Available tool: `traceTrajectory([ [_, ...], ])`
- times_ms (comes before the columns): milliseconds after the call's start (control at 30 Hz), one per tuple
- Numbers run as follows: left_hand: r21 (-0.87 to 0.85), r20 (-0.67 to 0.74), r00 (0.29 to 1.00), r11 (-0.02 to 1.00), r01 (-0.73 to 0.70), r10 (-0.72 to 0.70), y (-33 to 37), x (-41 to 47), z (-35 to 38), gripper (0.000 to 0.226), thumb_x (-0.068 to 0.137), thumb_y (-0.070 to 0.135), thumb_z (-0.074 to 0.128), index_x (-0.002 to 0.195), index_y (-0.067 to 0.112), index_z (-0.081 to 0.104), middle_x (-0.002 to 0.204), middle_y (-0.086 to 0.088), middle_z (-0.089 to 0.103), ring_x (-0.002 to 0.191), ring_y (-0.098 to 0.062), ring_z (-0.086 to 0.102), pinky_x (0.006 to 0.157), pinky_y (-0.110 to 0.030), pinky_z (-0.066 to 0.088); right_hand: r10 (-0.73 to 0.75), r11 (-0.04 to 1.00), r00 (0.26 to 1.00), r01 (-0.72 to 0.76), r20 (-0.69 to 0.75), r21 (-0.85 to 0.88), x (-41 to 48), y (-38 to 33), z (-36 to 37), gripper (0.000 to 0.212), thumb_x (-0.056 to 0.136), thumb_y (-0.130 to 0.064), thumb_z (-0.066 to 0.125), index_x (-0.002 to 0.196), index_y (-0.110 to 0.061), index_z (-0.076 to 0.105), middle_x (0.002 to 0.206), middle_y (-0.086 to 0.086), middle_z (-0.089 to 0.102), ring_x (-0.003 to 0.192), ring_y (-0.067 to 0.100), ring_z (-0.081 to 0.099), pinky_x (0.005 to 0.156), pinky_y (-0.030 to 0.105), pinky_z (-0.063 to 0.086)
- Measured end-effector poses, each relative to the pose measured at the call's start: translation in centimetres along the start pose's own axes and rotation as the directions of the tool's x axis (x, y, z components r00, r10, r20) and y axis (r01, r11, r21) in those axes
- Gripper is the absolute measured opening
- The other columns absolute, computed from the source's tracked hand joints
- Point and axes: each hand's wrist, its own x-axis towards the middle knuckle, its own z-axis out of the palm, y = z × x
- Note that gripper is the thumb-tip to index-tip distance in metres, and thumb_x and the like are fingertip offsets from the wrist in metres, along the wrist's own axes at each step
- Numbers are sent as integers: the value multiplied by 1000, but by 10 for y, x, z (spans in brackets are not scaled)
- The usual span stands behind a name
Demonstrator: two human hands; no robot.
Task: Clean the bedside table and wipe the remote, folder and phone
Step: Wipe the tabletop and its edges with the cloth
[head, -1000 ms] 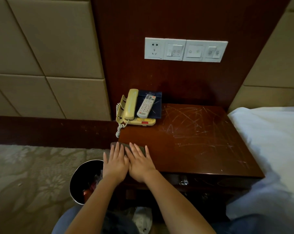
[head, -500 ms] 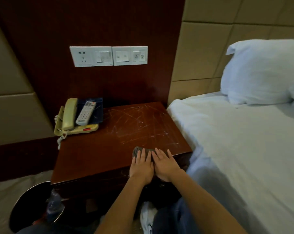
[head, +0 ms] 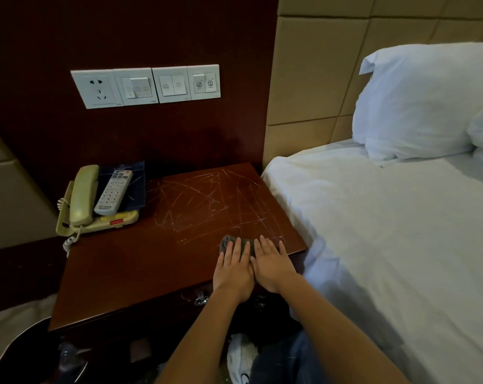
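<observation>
The dark wooden bedside table (head: 140,261) has pale scratch-like streaks across its far half. Both hands lie flat side by side on a grey cloth (head: 229,241) near the table's front right corner. My left hand (head: 233,268) and my right hand (head: 273,263) press it down with fingers extended. At the back left stands a beige corded phone (head: 84,205). A dark blue folder (head: 135,184) lies across the phone's base, and a white remote (head: 113,192) rests on the folder.
A bed with white sheets (head: 387,231) and a pillow (head: 417,101) borders the table's right side. A socket and switch panel (head: 146,85) is on the wall above. A dark waste bin (head: 27,353) stands at the lower left, by the table's front.
Both hands have slid the cloth from the table's front left corner to its front right corner. The view has turned right and now takes in the bed.
</observation>
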Motion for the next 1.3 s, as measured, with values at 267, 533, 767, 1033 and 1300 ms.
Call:
traceTrajectory([
  [267, -43, -28, 999, 998, 43, -44, -11, 36, -11, 59, 102, 27, 19, 149, 18, -16, 156, -3, -26, 144, -20, -23, 118, -37, -10, -16, 999, 995, 21, -96, 48, 41, 2, -7, 55, 104, -35, 10, 153, -12, -1, 161, 5, -5, 148, 18, -6, 117, 44, -10],
  [533, -58, -77, 994, 996, 69, -73, -39, 99, -29, 56, 103, 31, 13, 150, 19, -15, 157, -2, -24, 144, -19, -21, 119, -37, -8, -28, 998, 978, 38, -207, 43, 107, -3, -19, 54, 105, -34, 9, 153, -16, -4, 161, 1, -9, 147, 15, -11, 116, 44, -12],
  [767, -68, -102, 990, 993, 95, -102, -64, 173, -53, 54, 103, 31, 11, 150, 19, -12, 157, -2, -21, 145, -19, -20, 118, -36, -9, -53, 994, 970, 73, -236, 76, 184, 3, -48, 53, 104, -37, 7, 153, -21, -4, 161, -4, -11, 146, 11, -14, 116, 50, -14],
  [1033, -52, -94, 989, 993, 106, -110, -86, 265, -83, 54, 103, 30, 11, 151, 19, -11, 158, -2, -20, 145, -19, -18, 119, -36, -8, -60, 996, 964, 77, -259, 54, 275, 13, -83, 52, 104, -37, 7, 153, -21, 0, 161, -4, -6, 147, 11, -10, 116, 46, -13],
  [1300, -20, -127, 989, 997, 80, -82, -87, 311, -93, 53, 103, 31, 8, 151, 17, -8, 159, -4, -15, 146, -20, -14, 119, -37, -6, -41, 996, 964, 61, -264, 68, 316, 29, -101, 52, 104, -35, 8, 154, -22, 3, 161, -5, -4, 147, 9, -6, 118, 46, -10],
])
